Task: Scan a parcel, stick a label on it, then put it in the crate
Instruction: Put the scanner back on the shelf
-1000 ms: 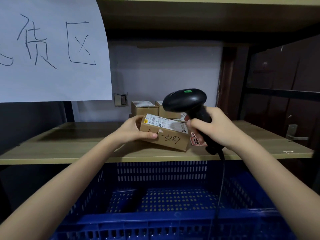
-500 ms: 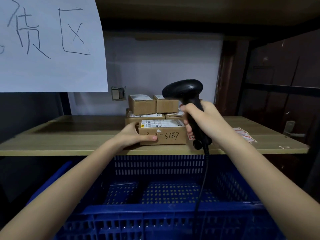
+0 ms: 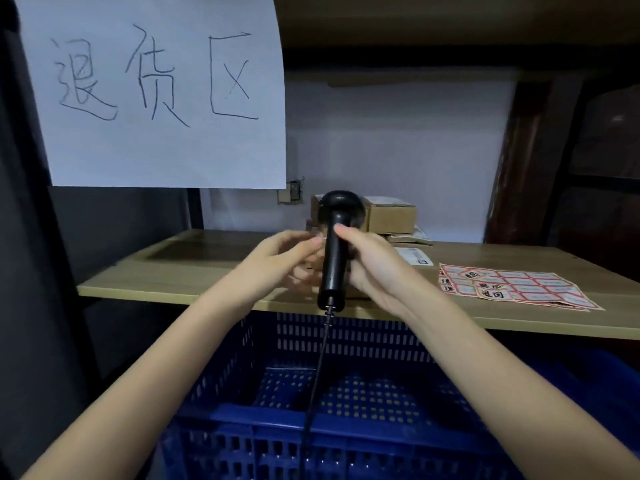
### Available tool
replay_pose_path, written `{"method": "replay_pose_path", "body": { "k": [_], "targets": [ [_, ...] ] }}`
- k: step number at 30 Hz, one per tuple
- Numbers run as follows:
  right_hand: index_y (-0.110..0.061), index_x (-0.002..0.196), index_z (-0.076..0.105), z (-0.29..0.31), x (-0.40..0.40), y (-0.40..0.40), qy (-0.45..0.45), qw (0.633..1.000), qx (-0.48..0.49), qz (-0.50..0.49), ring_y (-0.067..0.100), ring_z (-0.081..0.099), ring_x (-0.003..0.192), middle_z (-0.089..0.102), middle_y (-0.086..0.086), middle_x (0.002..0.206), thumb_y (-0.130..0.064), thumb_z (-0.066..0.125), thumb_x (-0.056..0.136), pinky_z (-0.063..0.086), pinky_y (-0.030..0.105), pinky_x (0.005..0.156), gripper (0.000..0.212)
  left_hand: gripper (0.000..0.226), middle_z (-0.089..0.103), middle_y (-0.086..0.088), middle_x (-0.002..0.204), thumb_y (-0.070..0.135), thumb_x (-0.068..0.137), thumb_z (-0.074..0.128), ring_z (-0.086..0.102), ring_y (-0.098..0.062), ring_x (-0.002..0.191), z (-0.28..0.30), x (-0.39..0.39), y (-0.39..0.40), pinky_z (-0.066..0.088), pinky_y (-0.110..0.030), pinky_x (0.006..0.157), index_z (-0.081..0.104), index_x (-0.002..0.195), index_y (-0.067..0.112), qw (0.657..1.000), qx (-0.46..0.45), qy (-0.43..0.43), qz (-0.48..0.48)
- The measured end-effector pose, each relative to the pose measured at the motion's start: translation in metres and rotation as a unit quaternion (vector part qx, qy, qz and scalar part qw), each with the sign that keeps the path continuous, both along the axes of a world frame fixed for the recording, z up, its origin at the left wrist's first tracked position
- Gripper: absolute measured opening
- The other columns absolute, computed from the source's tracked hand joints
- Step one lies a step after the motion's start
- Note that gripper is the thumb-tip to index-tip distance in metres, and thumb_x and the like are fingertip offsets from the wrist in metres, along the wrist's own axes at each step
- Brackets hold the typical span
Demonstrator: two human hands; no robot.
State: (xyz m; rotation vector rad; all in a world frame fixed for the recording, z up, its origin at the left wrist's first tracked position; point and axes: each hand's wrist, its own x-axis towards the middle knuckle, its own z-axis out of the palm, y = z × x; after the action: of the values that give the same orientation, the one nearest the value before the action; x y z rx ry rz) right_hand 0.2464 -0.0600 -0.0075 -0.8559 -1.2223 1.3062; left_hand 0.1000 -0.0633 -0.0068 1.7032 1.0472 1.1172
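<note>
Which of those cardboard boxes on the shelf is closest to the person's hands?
The parcel with the white label on top, right behind the right hand. The other boxes are stacked farther back by the wall.

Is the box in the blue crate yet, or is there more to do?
Not yet. The crate looks empty. The right hand holds the scanner, the left hand beside it, so scanning is under way. The label sheet lies on the shelf; sticking and crating remain.

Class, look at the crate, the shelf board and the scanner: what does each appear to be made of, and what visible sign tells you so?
Crate: probably moulded plastic, uniform blue, with walls and floor pierced by regular slots and holes.
Shelf board: looks like wood or wood-look laminate, pale and matte with faint grain; which one is unclear.
Scanner: likely hard black plastic, smooth with a slight sheen, held in the right hand.
</note>
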Motion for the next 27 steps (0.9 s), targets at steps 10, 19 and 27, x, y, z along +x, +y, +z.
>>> {"method": "replay_pose_path", "body": {
  "k": [10,19,27],
  "targets": [
    [0.0,0.129,0.043,-0.006,-0.081,0.064,0.015,0.997,-0.062,-0.044,0.035,0.06,0.112,0.06,0.02,0.121,-0.034,0.053,0.091,0.046,0.051,0.101,0.052,0.036,0.07,-0.011,0.084,0.028,0.085,0.062,0.065,-0.004,0.046,0.004,-0.05,0.026,0.051,-0.016,0.045,0.062,0.11,0.002,0.996,-0.031,0.018,0.079],
    [-0.004,0.129,0.05,-0.014,-0.112,0.105,-0.015,0.991,-0.104,-0.085,0.016,0.061,0.086,0.06,0.009,0.115,-0.023,0.055,0.091,0.055,0.028,0.072,0.043,0.035,0.072,-0.012,0.079,0.029,0.082,0.067,0.069,-0.014,0.055,0.004,-0.087,0.081,0.061,-0.028,0.058,0.069,0.102,0.001,0.992,-0.079,0.032,0.094],
    [0.0,0.127,0.048,-0.022,-0.122,0.131,-0.003,0.979,-0.131,-0.154,0.025,0.06,0.104,0.059,0.02,0.126,-0.009,0.058,0.088,0.051,0.022,0.062,0.041,0.034,0.072,-0.017,0.097,0.029,0.074,0.073,0.069,-0.026,0.092,-0.005,-0.096,0.114,0.055,-0.038,0.089,0.062,0.091,0.001,0.988,-0.115,0.014,0.103]
  ]
}}
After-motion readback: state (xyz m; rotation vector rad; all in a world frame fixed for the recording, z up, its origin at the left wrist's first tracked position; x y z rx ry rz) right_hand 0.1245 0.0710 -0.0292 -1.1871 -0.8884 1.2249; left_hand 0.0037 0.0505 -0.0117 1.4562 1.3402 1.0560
